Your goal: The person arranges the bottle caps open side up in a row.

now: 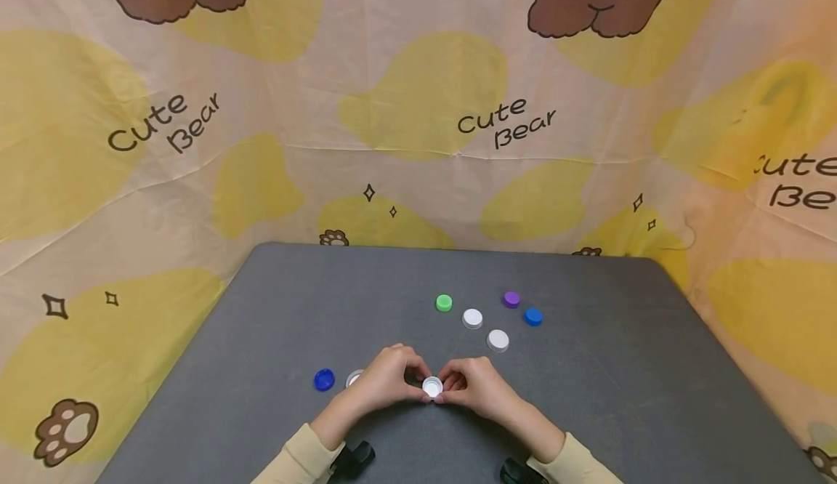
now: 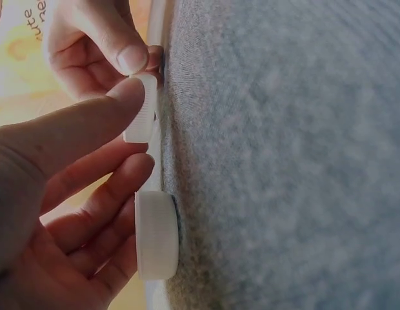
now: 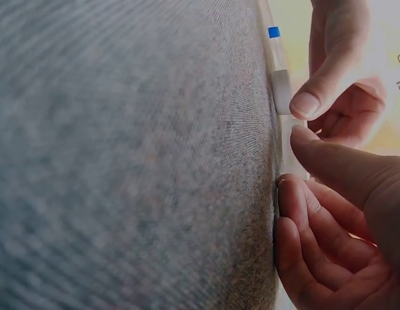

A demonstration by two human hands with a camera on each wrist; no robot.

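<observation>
A small white bottle cap (image 1: 432,387) sits between my two hands, its hollow side facing up in the head view. My left hand (image 1: 390,378) pinches its left side, with the thumb pressed on the ribbed rim of the cap (image 2: 148,116) in the left wrist view. From the other side, the fingertips and thumb of my right hand (image 1: 476,384) pinch the same cap (image 3: 294,155). A second white cap (image 1: 354,378) lies partly hidden behind the left hand. Left of it rests a dark blue cap (image 1: 323,379), hollow side up.
Farther back on the grey table (image 1: 621,397) lie a green cap (image 1: 444,303), a purple cap (image 1: 511,299), a blue cap (image 1: 533,317), a white cap (image 1: 472,318) and another white cap (image 1: 498,340). A patterned cloth (image 1: 418,106) hangs behind the table.
</observation>
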